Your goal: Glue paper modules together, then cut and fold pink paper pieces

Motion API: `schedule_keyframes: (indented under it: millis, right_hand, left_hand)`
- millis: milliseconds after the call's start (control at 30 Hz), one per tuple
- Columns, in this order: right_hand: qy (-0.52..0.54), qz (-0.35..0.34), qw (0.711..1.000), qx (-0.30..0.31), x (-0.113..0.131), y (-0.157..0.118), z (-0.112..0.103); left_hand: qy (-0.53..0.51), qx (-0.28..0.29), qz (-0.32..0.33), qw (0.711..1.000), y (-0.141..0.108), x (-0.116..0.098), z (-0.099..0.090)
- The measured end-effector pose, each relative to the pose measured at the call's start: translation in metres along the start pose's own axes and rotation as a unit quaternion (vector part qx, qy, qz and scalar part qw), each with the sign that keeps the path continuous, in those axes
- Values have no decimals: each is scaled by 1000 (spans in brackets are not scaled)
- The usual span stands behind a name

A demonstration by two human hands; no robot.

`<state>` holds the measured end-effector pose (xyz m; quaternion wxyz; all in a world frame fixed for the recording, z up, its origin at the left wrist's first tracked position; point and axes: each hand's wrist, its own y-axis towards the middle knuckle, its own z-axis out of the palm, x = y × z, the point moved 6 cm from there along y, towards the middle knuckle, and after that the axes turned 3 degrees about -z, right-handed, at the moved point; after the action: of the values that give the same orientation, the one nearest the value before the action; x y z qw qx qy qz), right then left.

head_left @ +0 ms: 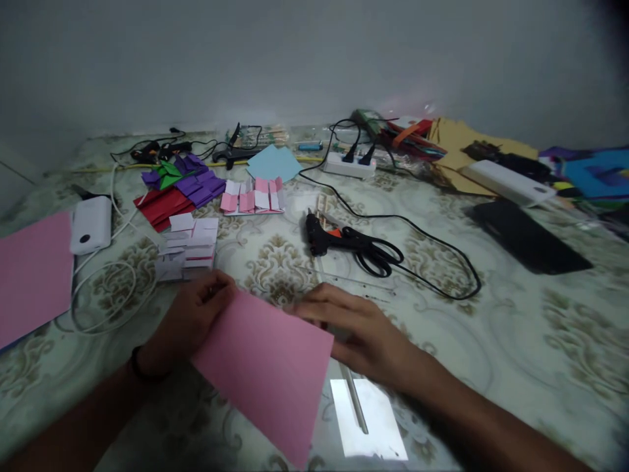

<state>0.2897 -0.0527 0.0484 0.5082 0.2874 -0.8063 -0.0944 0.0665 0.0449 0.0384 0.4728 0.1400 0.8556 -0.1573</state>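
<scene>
My left hand pinches a sheet of pink paper by its upper left corner. The sheet is tilted, its broad face toward me, held above the patterned tabletop. My right hand is at the sheet's upper right edge, fingers closed around it, partly hidden behind the paper. Below the right hand lies a white piece of paper, with a thin grey strip across it. Beyond my hands rest a black glue gun and black-handled scissors.
Folded white and pink paper pieces, red folded paper and purple ones lie left of centre. A white power bank with a cable sits beside pink sheets. A power strip, trailing cord and black phone are farther right.
</scene>
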Motion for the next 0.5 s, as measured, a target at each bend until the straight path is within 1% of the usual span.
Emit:
schedule_keyframes:
  millis: [67,167,300,367,433,500]
  right_hand:
    - [38,-13,999,4,4,0,4]
    - [70,15,997,-14,5,2,1]
    - [47,110,992,-35,-1,2,-7]
    - [44,147,988,-26,-5,2,-6]
    - [47,170,984,-13,-8,2,-3]
    - [48,189,981,-3,-11,1,0]
  left_hand:
    - [-24,34,-14,999,-3,3,11]
    - [-38,78,-23,996,-6,5,20]
    - [-33,109,3,994,-8,0,19]
    - [-69,136,19,988,-12,-3,17]
    - [-101,162,46,981,-17,-6,17]
    - [-60,150,85,983,-20,-9,14]
